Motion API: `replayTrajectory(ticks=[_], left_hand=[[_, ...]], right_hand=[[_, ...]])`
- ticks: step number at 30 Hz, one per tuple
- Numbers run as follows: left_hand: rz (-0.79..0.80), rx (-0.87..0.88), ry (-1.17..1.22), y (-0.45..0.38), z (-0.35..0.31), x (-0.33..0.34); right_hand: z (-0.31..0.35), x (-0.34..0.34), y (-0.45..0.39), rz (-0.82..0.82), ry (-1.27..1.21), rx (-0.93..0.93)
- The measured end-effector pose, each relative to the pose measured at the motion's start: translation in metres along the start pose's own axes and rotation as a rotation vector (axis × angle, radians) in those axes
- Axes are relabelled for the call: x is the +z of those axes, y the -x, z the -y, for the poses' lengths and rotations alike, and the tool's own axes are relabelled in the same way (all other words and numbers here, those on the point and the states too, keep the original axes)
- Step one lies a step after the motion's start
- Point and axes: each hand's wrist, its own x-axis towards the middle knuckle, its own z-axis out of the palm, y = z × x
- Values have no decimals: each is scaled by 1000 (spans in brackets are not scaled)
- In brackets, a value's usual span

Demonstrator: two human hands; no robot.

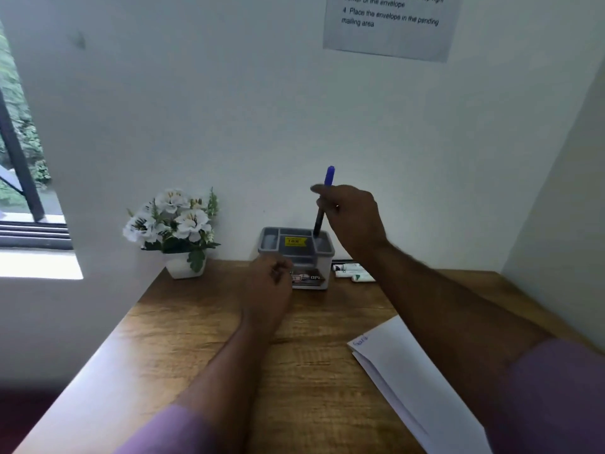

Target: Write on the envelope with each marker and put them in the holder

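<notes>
My right hand [352, 213] grips a marker with a blue cap [328, 176] upright, its lower end dipping into the right compartment of the grey holder [296, 253] at the back of the desk. My left hand [268, 286] is loosely curled just in front of the holder's left side, holding nothing that I can see. A white envelope [402, 371] lies on the desk at the right, with small blue writing near its far corner; my right forearm covers part of it. Three more markers [352, 271] lie on the desk right of the holder.
A white pot of white flowers [176, 224] stands left of the holder against the wall. The wooden desk [203, 322] is hemmed by white walls behind and on the right. A printed instruction sheet [391, 24] hangs on the wall above.
</notes>
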Motion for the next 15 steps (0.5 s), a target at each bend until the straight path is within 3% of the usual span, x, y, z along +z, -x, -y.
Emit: replayTrajectory(ticks=[4,11,15], left_hand=[[182,107,-94,7,-4,13],[302,144,-146,6,-4,17],[365,131,-169,7,-6,19]], right_hand=[[-12,7,5,100,20,69],[-50,21,43,325,-90,96],[-55,7,53,231,-204,37]])
